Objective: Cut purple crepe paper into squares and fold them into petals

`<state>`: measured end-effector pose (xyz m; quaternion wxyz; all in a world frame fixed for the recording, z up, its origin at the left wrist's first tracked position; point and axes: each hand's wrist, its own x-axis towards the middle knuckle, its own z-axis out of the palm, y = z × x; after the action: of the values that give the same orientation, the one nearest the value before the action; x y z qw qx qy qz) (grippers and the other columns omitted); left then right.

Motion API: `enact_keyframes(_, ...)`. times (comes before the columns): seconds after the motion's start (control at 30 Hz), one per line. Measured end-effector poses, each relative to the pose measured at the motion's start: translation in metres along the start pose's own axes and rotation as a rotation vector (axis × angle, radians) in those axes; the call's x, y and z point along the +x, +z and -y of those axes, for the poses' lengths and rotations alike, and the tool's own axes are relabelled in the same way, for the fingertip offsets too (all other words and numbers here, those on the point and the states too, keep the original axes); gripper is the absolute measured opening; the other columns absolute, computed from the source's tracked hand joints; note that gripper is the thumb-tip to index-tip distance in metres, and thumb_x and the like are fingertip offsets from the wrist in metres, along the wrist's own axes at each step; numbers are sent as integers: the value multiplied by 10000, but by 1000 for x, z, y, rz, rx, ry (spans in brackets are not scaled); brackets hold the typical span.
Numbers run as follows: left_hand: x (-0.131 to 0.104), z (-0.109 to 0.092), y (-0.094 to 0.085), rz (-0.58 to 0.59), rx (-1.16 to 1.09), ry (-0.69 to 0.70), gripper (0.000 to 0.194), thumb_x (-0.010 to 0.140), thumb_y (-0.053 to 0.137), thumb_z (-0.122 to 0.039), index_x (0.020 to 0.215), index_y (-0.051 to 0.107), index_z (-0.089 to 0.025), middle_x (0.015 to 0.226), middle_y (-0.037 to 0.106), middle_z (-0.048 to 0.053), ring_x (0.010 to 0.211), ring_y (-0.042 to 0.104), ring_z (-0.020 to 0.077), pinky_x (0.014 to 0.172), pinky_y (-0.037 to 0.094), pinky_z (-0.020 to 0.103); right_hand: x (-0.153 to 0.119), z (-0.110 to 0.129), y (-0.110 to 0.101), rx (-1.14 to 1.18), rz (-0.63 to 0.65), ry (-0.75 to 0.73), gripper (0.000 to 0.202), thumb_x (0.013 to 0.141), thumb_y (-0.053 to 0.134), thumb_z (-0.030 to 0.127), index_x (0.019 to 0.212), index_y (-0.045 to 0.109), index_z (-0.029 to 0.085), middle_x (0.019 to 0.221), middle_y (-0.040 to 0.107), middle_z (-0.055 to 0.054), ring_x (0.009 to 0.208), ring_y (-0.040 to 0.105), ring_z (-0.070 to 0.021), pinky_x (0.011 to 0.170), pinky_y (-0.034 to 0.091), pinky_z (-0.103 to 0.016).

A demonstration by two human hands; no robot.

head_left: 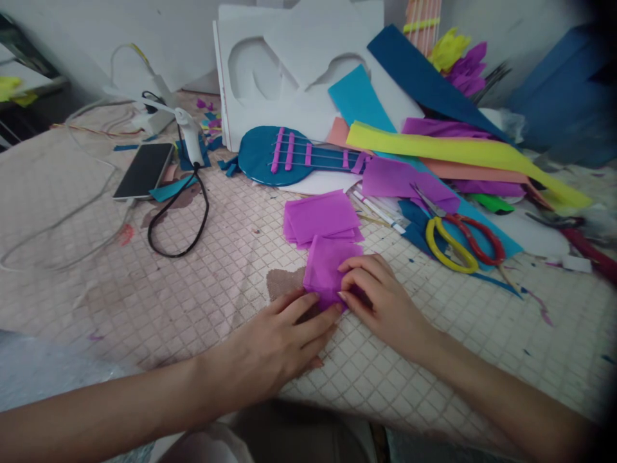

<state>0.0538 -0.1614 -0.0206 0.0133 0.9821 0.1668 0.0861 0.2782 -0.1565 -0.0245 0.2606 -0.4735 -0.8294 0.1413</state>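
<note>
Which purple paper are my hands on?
The purple sheet nearest you, touched by your left hand and right hand; the purple stack just beyond and purple piece by the scissors lie untouched.

Tally: one left hand [284,334], one right hand [385,302], lower centre; one phone [145,170], left; one toy guitar [274,155], upper centre; one pair of scissors [449,219], right (purple sheets [322,215] overlap, uncountable).
</note>
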Motion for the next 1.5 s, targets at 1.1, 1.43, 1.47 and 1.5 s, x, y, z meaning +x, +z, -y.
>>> enact_keyframes(1.1,-3,4,2,3,-79,-40,517,957,447,-348,1446,297,-273,1404,467,3,1238,400,235,1045,307,391,-37,15,-20,146,17,34,168,912,506,115,1027,597,197,928,575,-35,851,561,-124,721,492,-245)
enact_keyframes(1.43,-4,4,3,-23,-68,-35,579,928,507,-358,1451,282,-250,1348,513,25,1214,428,233,1027,319,396,-35,17,-22,300,94,65,172,917,497,110,1010,596,216,927,582,-4,855,566,-91,735,460,-202)
enact_keyframes(1.47,-3,4,3,-23,-64,-34,584,925,512,-361,1450,284,-246,1341,517,27,1209,433,231,1025,322,394,-35,17,-22,300,91,61,171,919,494,111,1008,594,216,924,580,-4,857,565,-91,739,458,-201)
enact_keyframes(1.5,-3,4,2,-28,-60,-32,582,925,512,-363,1449,287,-243,1334,522,29,1204,438,229,1021,325,391,-35,17,-23,300,92,56,169,921,491,112,1007,592,216,924,579,-4,859,564,-90,743,456,-201)
